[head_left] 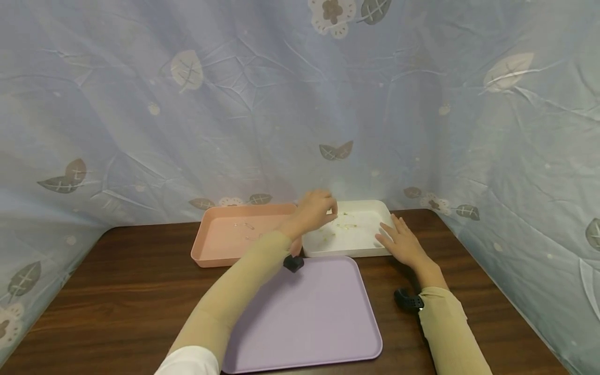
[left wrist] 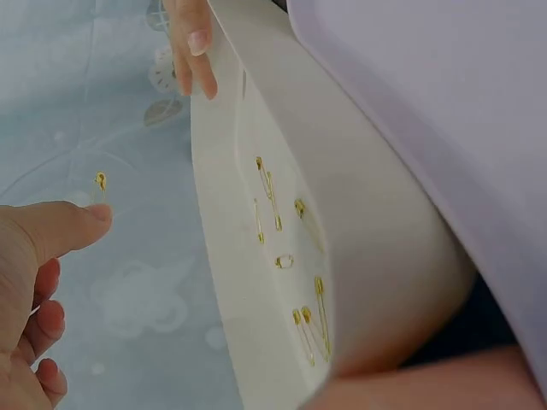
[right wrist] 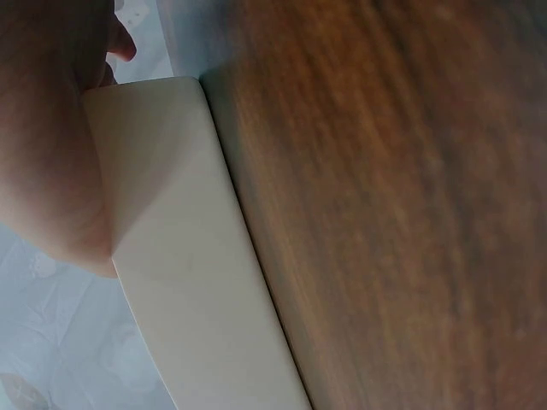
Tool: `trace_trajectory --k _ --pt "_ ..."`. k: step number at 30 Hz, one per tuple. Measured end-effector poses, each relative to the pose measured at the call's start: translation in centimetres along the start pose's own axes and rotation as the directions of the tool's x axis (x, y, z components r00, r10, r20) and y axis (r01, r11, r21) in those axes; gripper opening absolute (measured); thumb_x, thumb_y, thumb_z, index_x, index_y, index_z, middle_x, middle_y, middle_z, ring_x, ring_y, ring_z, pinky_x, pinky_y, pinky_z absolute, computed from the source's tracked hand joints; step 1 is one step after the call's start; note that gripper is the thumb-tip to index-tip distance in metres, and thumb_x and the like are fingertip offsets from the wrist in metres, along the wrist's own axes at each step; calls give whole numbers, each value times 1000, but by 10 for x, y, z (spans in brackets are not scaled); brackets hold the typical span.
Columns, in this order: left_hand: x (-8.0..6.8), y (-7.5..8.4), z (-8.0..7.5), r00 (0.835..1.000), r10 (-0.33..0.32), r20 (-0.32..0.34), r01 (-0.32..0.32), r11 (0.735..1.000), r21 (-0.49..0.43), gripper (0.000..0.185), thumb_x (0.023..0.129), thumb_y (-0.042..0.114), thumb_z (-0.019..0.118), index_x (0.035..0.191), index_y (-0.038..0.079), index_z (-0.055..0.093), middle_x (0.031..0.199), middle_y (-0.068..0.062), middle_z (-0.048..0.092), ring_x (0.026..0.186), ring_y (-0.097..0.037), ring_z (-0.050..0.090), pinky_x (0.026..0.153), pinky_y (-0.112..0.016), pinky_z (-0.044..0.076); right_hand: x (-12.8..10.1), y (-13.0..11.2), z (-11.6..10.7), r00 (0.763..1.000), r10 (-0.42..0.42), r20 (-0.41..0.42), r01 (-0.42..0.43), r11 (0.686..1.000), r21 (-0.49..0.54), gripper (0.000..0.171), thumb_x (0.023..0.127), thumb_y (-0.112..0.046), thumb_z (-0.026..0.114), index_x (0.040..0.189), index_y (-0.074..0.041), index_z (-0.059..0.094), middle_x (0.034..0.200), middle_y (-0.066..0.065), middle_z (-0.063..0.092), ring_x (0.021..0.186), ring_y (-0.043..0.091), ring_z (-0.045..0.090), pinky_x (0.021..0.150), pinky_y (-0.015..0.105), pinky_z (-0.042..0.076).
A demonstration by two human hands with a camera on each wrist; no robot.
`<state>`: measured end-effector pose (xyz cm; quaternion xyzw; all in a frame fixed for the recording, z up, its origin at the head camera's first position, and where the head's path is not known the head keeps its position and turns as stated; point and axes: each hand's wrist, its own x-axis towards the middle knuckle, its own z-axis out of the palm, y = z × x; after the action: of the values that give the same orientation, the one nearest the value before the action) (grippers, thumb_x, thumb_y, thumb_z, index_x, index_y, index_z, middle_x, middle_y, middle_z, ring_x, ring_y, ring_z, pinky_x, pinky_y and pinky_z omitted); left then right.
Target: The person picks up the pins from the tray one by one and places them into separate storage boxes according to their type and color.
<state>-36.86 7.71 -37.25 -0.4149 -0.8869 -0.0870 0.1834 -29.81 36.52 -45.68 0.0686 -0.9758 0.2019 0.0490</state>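
My left hand (head_left: 315, 212) is over the left side of the white tray (head_left: 367, 242). In the left wrist view its thumb and a hidden finger pinch a small gold safety pin (left wrist: 101, 181), whose head sticks up past the thumb tip. Several more gold safety pins (left wrist: 273, 201) lie scattered on the floor of the white tray. At the tray's right end, my right hand (head_left: 405, 245) rests on the rim with its fingers spread. The right wrist view shows the palm side against the tray's outer wall (right wrist: 188, 248).
Left of the white tray stands a pink tray (head_left: 215, 247) with a few safety pins (head_left: 245, 225), partly behind my left forearm. A flat lilac tray (head_left: 309, 317) lies in front on the dark wooden table (head_left: 94, 312). A patterned curtain (head_left: 262, 104) hangs behind.
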Motion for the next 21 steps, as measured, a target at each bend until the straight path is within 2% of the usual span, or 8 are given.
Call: trace_trajectory --k 7,13,21 --pt "13 6 12 1000 -24 7 24 1000 -4 9 87 30 72 86 21 71 88 5 64 89 -14 60 86 -32 48 -1 -1 1 1000 3 -10 -3 1000 -3 67 101 -51 40 147 -2 40 159 30 11 147 51 7 115 67 11" --pt "21 13 19 997 -54 63 55 999 -1 10 89 32 69 88 22 71 92 6 64 95 -15 59 94 -36 46 -2 -1 0 1000 1 -12 -1 1000 1 66 101 -50 40 147 -2 40 159 30 11 146 51 7 115 68 11" --pt "24 13 26 990 -87 112 90 996 -21 10 90 30 67 90 21 71 97 5 64 99 -17 57 91 -37 46 -2 -1 2 1000 1 -11 -1 1000 10 67 101 -50 40 147 -2 39 160 30 10 147 51 6 115 68 10"
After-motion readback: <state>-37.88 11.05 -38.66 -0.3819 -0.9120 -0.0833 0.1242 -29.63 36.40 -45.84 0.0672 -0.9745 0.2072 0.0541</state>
